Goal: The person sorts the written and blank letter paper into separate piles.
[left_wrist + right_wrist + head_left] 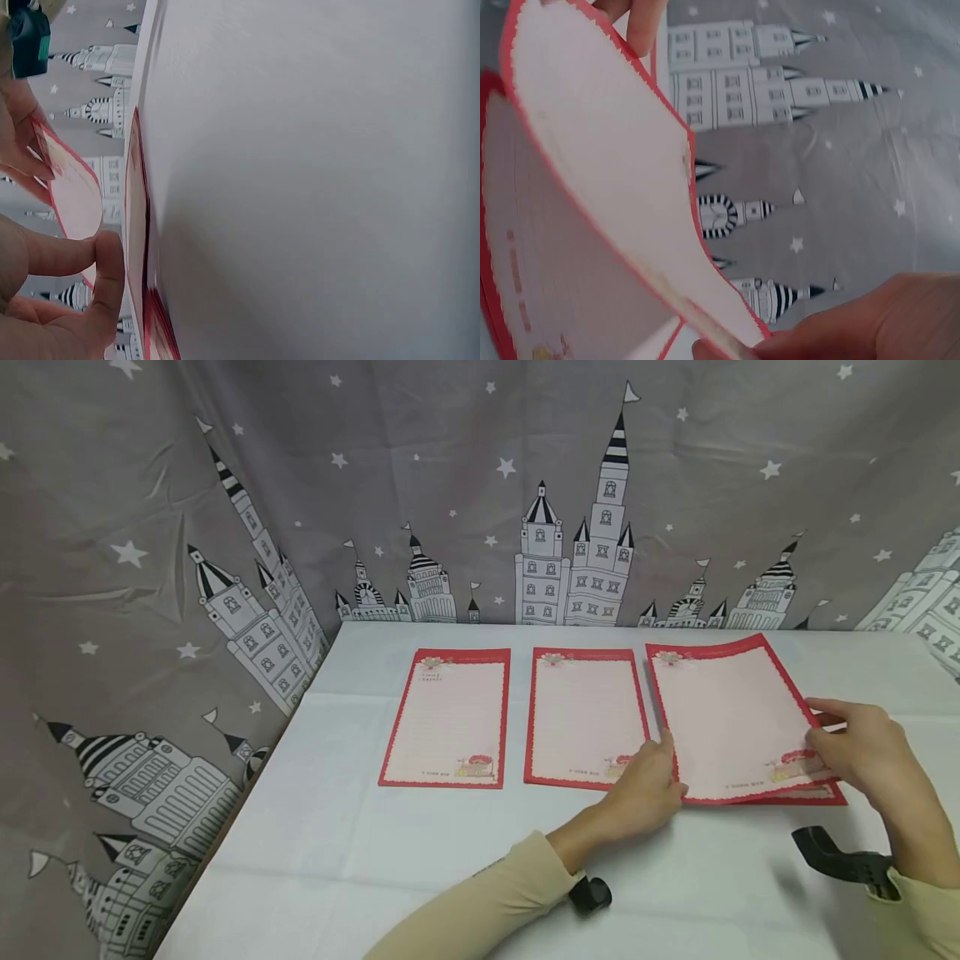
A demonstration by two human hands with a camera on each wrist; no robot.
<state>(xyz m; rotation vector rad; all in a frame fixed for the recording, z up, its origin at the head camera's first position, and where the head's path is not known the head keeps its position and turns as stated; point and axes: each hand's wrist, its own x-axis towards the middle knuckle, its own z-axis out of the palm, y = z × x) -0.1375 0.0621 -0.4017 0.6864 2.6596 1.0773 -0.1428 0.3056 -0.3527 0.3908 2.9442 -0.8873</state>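
Note:
A red-bordered sheet of writing paper [723, 718] is lifted and tilted over the right-hand pile of sheets [831, 795]. My left hand [647, 783] pinches its lower left edge between thumb and finger, and the fingers [109, 277] bend round it in the left wrist view. At the opposite edge my right hand [870, 747] grips the paper between thumb and fingers. The held sheet [607, 142] bows in a curve in the right wrist view, above another sheet [555, 217] of the same kind.
Two more piles of red-bordered paper lie on the white table [315, 827]: a left pile [450, 718] with small handwriting at its top, and a middle pile [585, 718] next to my left hand. A grey curtain [420, 460] printed with castles hangs behind the table.

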